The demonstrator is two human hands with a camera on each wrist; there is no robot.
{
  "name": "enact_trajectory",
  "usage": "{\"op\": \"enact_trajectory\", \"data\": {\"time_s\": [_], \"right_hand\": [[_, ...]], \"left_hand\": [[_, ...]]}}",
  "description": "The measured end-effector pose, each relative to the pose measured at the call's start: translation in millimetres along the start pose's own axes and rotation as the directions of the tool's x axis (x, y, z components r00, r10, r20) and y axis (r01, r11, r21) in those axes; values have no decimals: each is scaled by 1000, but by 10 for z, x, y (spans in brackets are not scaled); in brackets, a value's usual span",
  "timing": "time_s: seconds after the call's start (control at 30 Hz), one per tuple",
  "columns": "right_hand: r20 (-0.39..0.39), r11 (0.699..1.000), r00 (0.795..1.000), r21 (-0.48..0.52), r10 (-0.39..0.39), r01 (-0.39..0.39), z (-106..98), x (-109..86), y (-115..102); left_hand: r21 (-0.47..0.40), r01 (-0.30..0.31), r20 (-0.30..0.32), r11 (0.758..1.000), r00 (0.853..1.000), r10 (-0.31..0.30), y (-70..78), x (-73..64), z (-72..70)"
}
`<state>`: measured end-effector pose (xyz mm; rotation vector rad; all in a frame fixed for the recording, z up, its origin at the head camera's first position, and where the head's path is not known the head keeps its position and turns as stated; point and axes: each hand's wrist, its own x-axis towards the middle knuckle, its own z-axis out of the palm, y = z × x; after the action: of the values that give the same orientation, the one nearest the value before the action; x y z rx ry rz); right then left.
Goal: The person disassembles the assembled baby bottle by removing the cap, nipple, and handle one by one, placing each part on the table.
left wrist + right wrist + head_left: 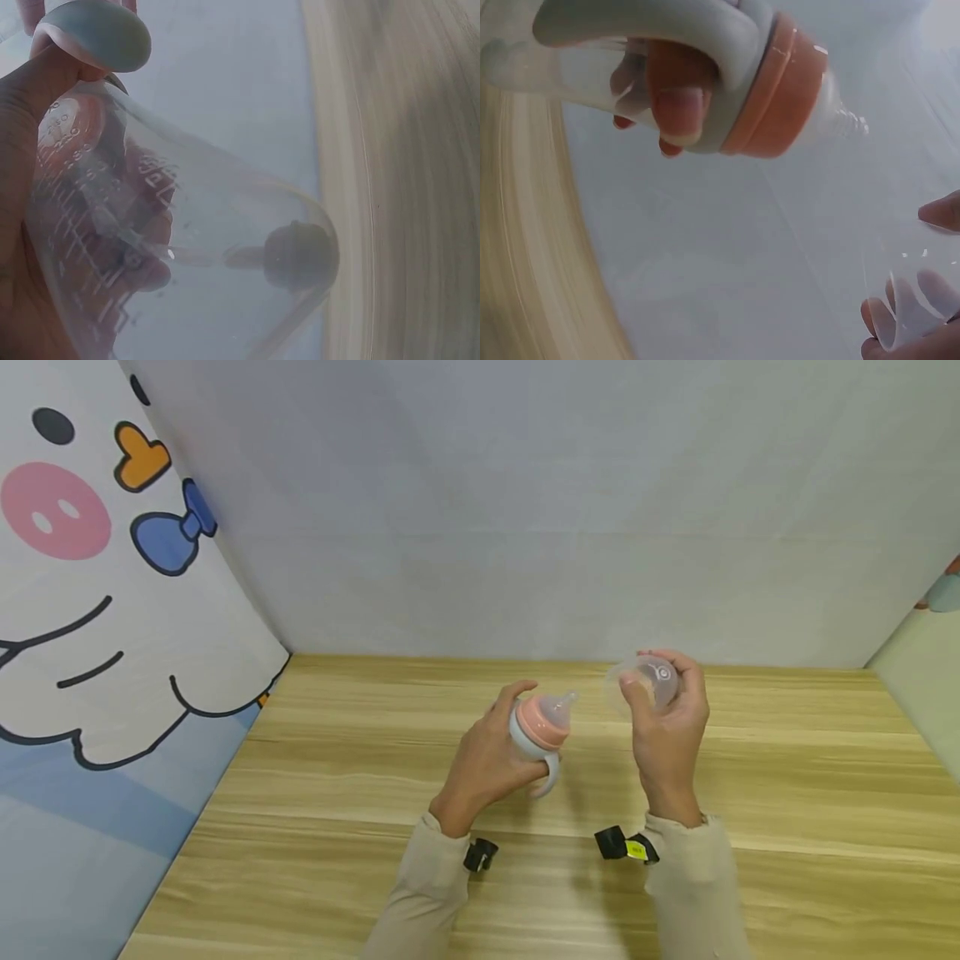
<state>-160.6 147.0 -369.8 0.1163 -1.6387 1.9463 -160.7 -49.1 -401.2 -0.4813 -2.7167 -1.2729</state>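
A baby bottle (543, 724) with a pink collar, a clear teat and a pale grey handle is tilted above the table, its teat toward the right. My left hand (487, 760) grips it round the body, the thumb passing through the handle (667, 22). In the left wrist view the clear bottle body (187, 225) shows raised markings and a straw with a dark weight at its end. My right hand (670, 735) holds a clear bottle cap (662, 675) between thumb and fingers, apart from the teat (844, 112).
Beneath both hands lies a wood-grain table (337, 860). A pale grey wall (525, 527) rises behind its far edge. On the left stands a panel with cartoon figures (150, 652). Each wrist carries a small black camera (480, 855).
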Motion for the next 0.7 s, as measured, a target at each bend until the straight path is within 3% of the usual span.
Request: {"op": "enact_trajectory", "data": {"time_s": [0.3, 0.7], "right_hand": [[-16, 994, 1000, -103, 18, -20, -173, 113, -1], [-29, 993, 1000, -118, 8, -12, -258, 235, 59]], "left_hand": [[7, -3, -10, 1000, 1000, 3, -8, 10, 7], [14, 9, -18, 1000, 1000, -9, -12, 65, 38]]}}
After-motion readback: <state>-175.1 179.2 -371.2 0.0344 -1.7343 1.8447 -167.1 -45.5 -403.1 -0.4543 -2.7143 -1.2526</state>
